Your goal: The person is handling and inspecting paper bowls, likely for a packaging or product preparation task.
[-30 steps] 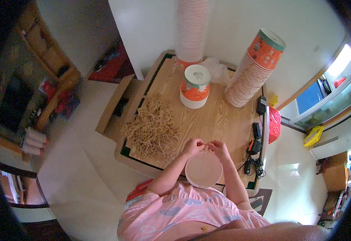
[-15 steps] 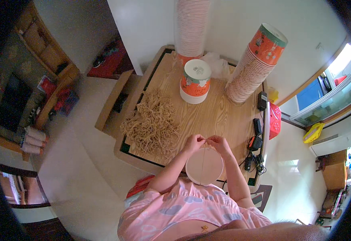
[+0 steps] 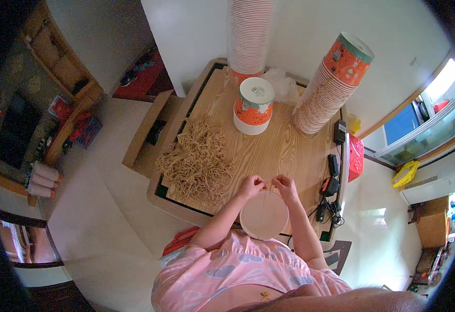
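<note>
A round white disc-shaped piece (image 3: 264, 221), perhaps the end of a paper tub, rests against my body at the table's near edge. A thin cord (image 3: 265, 204) runs down across its pale face. Just beyond its far rim, my left hand (image 3: 252, 186) pinches the cord. A short gap to the right, my right hand (image 3: 286, 187) is pinched on the cord too; the fine strands between the fingers are hard to make out. Left of my hands lies a loose heap of tan twine (image 3: 199, 160).
An orange paper tub (image 3: 253, 112) stands upside down on the wooden table (image 3: 269, 151). Behind it rise a tall stack of tubs (image 3: 248, 39) and a leaning stack (image 3: 326, 86). A clear plastic bag (image 3: 281, 86) lies between them. Black adapters and cables (image 3: 330, 186) line the right edge.
My two hands have drawn apart from touching, the right one shifting slightly to the right. The white round piece stays almost in place.
</note>
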The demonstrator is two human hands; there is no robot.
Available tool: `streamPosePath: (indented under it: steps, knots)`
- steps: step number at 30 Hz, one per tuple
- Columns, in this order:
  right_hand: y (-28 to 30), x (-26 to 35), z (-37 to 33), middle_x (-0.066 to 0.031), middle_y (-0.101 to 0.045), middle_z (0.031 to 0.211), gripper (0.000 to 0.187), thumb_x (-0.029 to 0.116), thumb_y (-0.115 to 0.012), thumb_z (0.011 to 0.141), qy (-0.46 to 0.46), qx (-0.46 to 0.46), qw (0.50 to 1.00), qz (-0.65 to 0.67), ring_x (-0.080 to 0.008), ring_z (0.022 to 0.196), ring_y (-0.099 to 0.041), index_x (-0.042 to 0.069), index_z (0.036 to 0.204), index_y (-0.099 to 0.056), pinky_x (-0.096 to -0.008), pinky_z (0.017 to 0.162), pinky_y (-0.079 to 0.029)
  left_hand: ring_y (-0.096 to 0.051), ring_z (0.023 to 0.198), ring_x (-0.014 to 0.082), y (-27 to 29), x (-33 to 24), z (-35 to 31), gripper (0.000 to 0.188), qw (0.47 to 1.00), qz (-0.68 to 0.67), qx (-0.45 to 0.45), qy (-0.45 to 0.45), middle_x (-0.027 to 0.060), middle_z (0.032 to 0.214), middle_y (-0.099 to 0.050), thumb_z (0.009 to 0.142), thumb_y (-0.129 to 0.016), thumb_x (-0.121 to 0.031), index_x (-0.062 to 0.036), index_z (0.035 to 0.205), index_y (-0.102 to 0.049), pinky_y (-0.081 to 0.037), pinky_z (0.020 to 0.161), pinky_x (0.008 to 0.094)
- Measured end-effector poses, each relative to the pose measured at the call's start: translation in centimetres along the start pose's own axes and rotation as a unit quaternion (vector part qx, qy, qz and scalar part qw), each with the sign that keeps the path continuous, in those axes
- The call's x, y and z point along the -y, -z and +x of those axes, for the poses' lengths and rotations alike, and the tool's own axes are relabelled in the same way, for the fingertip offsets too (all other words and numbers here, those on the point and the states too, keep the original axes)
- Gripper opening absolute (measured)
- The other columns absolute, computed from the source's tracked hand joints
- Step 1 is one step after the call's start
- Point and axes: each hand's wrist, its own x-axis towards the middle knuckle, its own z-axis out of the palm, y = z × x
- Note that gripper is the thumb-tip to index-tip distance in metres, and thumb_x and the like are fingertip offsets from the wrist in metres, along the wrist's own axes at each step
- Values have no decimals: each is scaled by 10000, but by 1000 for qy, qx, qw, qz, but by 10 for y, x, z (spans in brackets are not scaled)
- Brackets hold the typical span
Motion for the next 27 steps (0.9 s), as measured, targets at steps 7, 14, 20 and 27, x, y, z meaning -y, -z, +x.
streamPosePath:
  steps: [7, 14, 20, 27]
  knots:
    - [-3, 5, 3, -5, -559, 666, 90, 95, -596, 765, 19, 37, 999, 25, -87, 618, -497, 13, 743, -565, -223, 599, -407, -551, 680, 101, -2, 2, 9, 128, 993, -115, 4, 7, 32, 754, -586, 762, -573, -60, -43, 888, -552, -454, 605, 244]
    - [-5, 2, 2, -6, -558, 651, 121, 81, -654, 722, -4, 37, 998, -50, -67, 647, -512, 19, 718, -550, -221, 573, -419, -566, 709, 138, -1, -23, 4, 258, 967, -246, 4, 62, 45, 786, -566, 734, -562, -43, -67, 987, -514, -467, 635, 255]
    - [2, -9, 7, -2, -564, 676, 105, 81, -636, 741, 15, 54, 993, -99, -66, 635, -510, 14, 732, -555, -213, 558, -413, -528, 615, 107, 3, -26, 3, 286, 957, -280, 38, 71, 41, 756, -550, 734, -548, -54, -61, 1015, -492, -431, 524, 225]
    - [6, 12, -3, 14, -550, 682, 81, 109, -596, 784, -91, 83, 982, 145, -48, 579, -466, 38, 790, -558, -180, 529, -377, -480, 550, 80, -1, -21, 3, 167, 979, -194, 26, 53, 3, 683, -535, 733, -597, -98, -44, 886, -557, -395, 491, 213]
